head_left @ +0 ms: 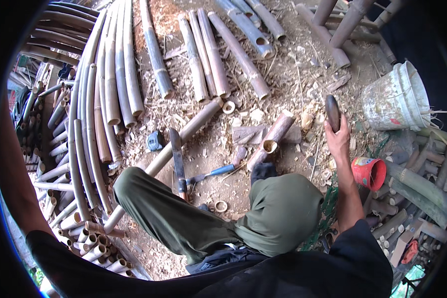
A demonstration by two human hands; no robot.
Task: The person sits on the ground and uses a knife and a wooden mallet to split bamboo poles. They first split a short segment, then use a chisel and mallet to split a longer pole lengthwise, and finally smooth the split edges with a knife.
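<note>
My right hand [338,139] is closed on the lower end of a dark, smooth, rounded club-like piece [333,112], raised right of the work spot. Of my left arm only the forearm [16,169] shows at the left rim; its hand is out of sight. Before my right knee, a short bamboo section [279,127] with a hole near its lower end leans across a short log [243,134]. My dark-covered foot [263,171] is against its near end. Beside my feet lie a blue-handled chisel [221,170] and a machete [177,155].
A long bamboo pole [188,131] lies diagonally left of the machete, near a blue tape measure [154,141]. Bamboo poles [116,64] line the left, and cut lengths [241,62] lie ahead. At right stand a white bucket [390,97] and a red pail [375,175]. Chips cover the ground.
</note>
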